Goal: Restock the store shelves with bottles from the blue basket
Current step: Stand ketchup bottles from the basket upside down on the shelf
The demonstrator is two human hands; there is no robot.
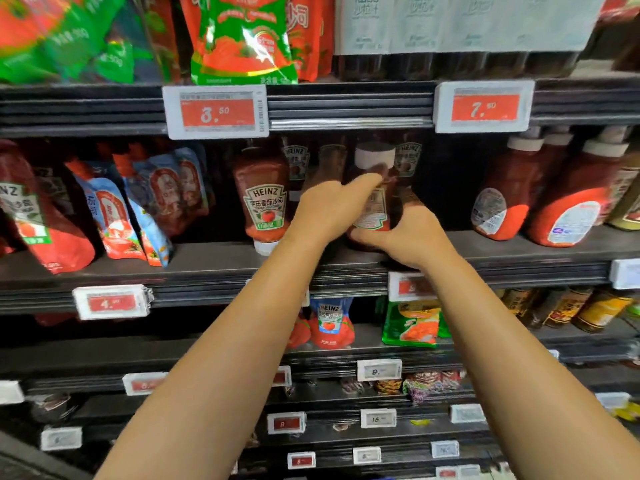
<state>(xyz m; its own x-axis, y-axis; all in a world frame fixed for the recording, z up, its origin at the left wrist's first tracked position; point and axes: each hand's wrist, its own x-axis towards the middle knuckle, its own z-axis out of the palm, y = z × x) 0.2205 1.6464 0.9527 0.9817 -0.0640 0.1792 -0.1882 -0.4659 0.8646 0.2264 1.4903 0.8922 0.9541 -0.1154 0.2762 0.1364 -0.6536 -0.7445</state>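
Note:
A red ketchup bottle (375, 188) with a white cap on top stands at the front of the middle shelf (214, 265). My left hand (332, 209) grips its left side, thumb across the label. My right hand (412, 237) curls round its base from the right. Just to the left, a Heinz squeeze bottle (265, 199) stands on its white cap. More Heinz bottles (408, 157) stand behind in the dark. The blue basket is out of sight.
Blue and red sauce pouches (117, 209) lean at the left of the same shelf. Large red ketchup bottles (568, 199) lean at the right. Price tags (216, 112) line the shelf edges. Lower shelves hold pouches (330, 323), a green bag (415, 323) and jars (568, 306).

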